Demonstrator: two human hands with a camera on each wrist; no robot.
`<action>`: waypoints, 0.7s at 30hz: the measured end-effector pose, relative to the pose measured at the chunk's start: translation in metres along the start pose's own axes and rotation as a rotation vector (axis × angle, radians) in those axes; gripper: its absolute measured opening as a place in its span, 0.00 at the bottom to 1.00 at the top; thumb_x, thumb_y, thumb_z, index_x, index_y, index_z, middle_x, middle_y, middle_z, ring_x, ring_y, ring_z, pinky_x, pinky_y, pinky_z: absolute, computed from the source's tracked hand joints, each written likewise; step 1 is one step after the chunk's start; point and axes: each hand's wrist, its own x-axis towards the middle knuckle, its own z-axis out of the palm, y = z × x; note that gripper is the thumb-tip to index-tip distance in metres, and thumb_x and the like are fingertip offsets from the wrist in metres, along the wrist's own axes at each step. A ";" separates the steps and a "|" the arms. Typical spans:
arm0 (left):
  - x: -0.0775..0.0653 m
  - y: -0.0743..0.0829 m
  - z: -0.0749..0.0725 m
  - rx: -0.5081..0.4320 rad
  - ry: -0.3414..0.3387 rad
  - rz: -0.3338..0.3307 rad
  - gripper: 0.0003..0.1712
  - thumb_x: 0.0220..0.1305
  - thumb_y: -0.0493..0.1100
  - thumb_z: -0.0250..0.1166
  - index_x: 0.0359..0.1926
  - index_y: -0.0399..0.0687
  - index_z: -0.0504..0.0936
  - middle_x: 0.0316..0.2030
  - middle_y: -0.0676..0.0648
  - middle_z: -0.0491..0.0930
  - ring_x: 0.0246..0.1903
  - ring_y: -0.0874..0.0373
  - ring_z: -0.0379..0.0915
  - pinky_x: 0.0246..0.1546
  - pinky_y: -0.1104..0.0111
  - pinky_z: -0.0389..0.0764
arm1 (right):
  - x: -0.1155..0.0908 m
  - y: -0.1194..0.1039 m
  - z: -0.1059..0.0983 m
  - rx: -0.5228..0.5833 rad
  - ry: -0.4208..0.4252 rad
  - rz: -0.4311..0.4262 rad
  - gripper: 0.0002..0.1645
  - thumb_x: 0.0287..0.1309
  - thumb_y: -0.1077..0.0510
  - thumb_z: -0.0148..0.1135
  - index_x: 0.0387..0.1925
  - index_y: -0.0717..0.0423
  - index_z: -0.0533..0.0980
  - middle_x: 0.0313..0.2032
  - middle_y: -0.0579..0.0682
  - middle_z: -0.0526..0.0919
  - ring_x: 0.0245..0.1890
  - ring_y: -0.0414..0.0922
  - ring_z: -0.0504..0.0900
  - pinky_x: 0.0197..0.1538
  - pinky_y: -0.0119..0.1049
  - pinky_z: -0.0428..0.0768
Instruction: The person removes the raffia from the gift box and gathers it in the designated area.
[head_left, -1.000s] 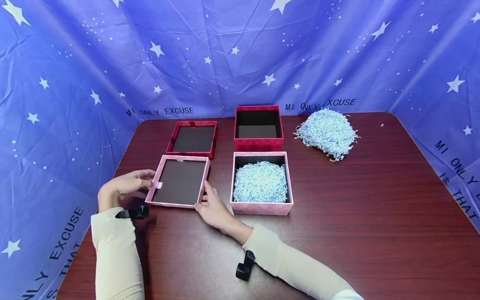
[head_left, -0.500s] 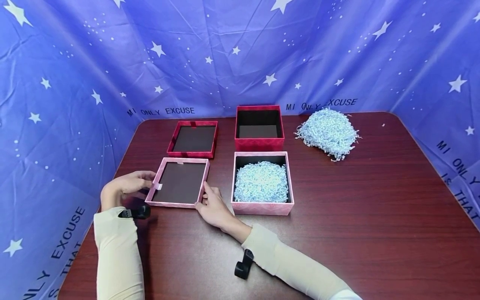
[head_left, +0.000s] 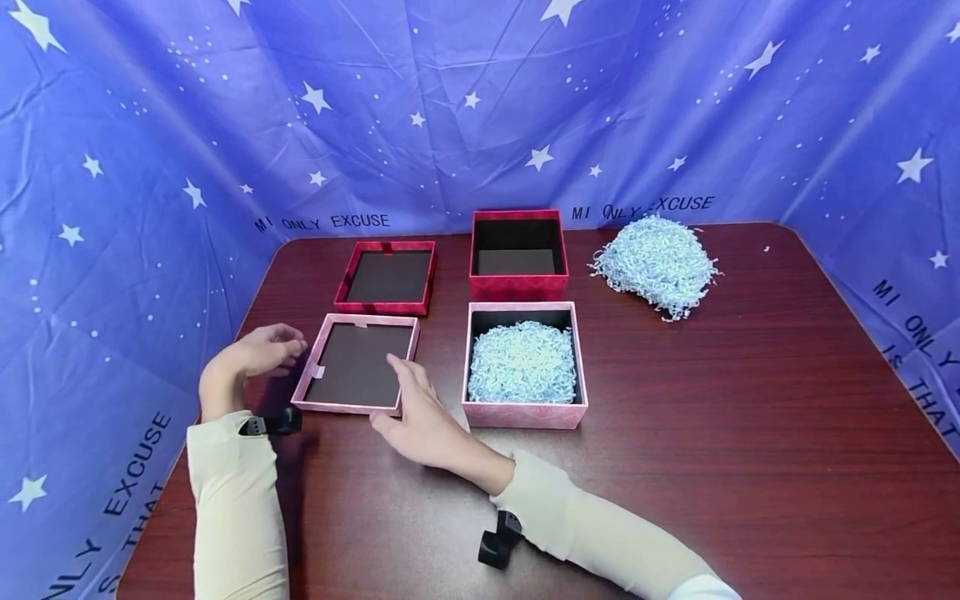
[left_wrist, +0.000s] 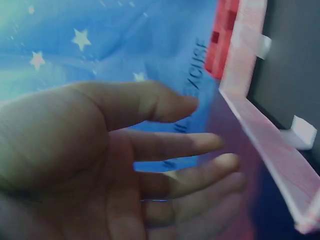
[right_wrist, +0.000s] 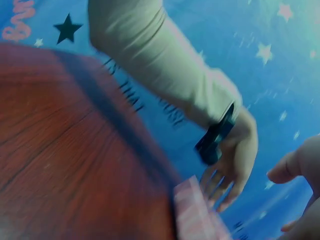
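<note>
A pink box lid [head_left: 352, 367] lies inside-up on the table, its dark inner face and small white ribbon tabs showing. Just off its left edge is my left hand [head_left: 258, 354], fingers loosely bent and holding nothing; a gap between fingers and rim shows in the left wrist view. My right hand [head_left: 423, 421] overlaps the lid's near right corner in the head view, with fingers and thumb spread and nothing gripped. To the right stands a pink box [head_left: 525, 417] filled with pale blue paper shreds [head_left: 521, 362].
Behind the pink lid lies a red box lid [head_left: 386, 279], also inside-up. An empty red box [head_left: 517, 287] stands behind the pink box. A loose heap of blue paper shreds [head_left: 656, 262] sits at the back right. A starry blue cloth [head_left: 480, 108] hangs around the table.
The pink lid's far edge has come down slightly. Both hands have then let go of it, the left lifting off its left side and the right loosening from its right side.
</note>
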 end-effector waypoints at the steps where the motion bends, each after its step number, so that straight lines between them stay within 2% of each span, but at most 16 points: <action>1: -0.001 0.005 -0.001 0.001 0.036 0.009 0.24 0.72 0.39 0.46 0.59 0.21 0.59 0.50 0.26 0.70 0.44 0.50 0.75 0.50 0.54 0.80 | -0.002 -0.006 -0.003 0.012 -0.012 -0.031 0.45 0.58 0.55 0.58 0.73 0.52 0.50 0.69 0.53 0.57 0.67 0.47 0.62 0.66 0.44 0.68; 5: -0.002 0.025 -0.001 0.056 0.146 0.082 0.27 0.74 0.43 0.47 0.61 0.23 0.60 0.49 0.28 0.71 0.42 0.52 0.75 0.46 0.59 0.82 | -0.009 -0.025 -0.017 0.060 -0.036 -0.139 0.43 0.59 0.58 0.58 0.72 0.49 0.52 0.67 0.51 0.59 0.64 0.43 0.66 0.62 0.35 0.72; 10: -0.001 0.051 0.005 0.068 0.195 0.177 0.28 0.73 0.46 0.49 0.64 0.30 0.62 0.50 0.29 0.74 0.40 0.56 0.78 0.44 0.66 0.83 | -0.012 -0.039 -0.040 0.034 0.008 -0.238 0.40 0.59 0.60 0.60 0.71 0.49 0.56 0.65 0.50 0.62 0.63 0.42 0.67 0.62 0.38 0.73; 13: 0.002 0.064 0.011 0.023 0.186 0.221 0.27 0.72 0.46 0.51 0.64 0.33 0.63 0.50 0.30 0.75 0.36 0.64 0.77 0.41 0.73 0.82 | -0.011 -0.042 -0.055 0.000 0.040 -0.268 0.38 0.59 0.60 0.60 0.69 0.49 0.59 0.63 0.49 0.65 0.61 0.42 0.68 0.62 0.39 0.74; 16: 0.008 0.074 0.020 -0.058 0.147 0.259 0.25 0.72 0.43 0.52 0.64 0.33 0.63 0.50 0.30 0.74 0.36 0.66 0.77 0.41 0.74 0.81 | -0.009 -0.041 -0.069 -0.028 0.064 -0.269 0.36 0.59 0.59 0.61 0.68 0.49 0.61 0.63 0.48 0.66 0.59 0.40 0.69 0.63 0.38 0.72; 19: 0.015 0.083 0.031 -0.124 0.107 0.283 0.25 0.71 0.41 0.53 0.64 0.33 0.63 0.51 0.30 0.74 0.42 0.61 0.78 0.44 0.72 0.82 | -0.008 -0.038 -0.083 -0.053 0.086 -0.259 0.35 0.59 0.59 0.61 0.68 0.49 0.62 0.61 0.48 0.67 0.59 0.39 0.69 0.64 0.38 0.71; 21: 0.019 0.089 0.038 -0.134 0.092 0.297 0.24 0.71 0.40 0.53 0.64 0.34 0.64 0.52 0.31 0.74 0.44 0.55 0.78 0.45 0.70 0.82 | -0.008 -0.036 -0.092 -0.069 0.098 -0.253 0.35 0.59 0.58 0.61 0.67 0.48 0.62 0.60 0.47 0.68 0.59 0.39 0.69 0.63 0.39 0.71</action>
